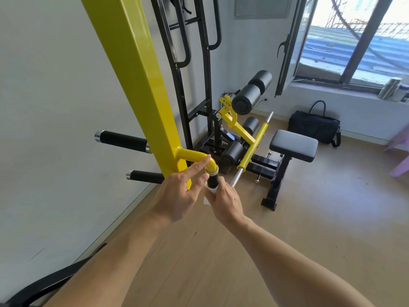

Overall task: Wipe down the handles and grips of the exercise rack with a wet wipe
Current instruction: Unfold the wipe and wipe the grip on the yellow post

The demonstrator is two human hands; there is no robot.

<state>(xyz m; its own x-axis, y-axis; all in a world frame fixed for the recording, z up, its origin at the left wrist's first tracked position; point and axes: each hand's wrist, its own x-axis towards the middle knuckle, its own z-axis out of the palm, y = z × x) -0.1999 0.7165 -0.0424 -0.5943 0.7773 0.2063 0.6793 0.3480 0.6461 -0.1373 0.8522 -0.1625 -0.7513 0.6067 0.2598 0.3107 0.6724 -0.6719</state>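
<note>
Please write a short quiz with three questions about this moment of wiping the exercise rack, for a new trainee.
1. True or false: the right hand wraps the wet wipe around the black grip.
2. Which hand holds no wipe?
3. Multiple choice: the black bag lies A) on the padded seat, B) on the floor below the window, C) on the yellow post.

Key: 1 true; 2 the left hand; 3 B.

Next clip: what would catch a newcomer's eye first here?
The bright yellow upright slanting across the left. At its foot, the right hand wraps a white wet wipe around a black grip while the left hand steadies the yellow bend above.
</note>
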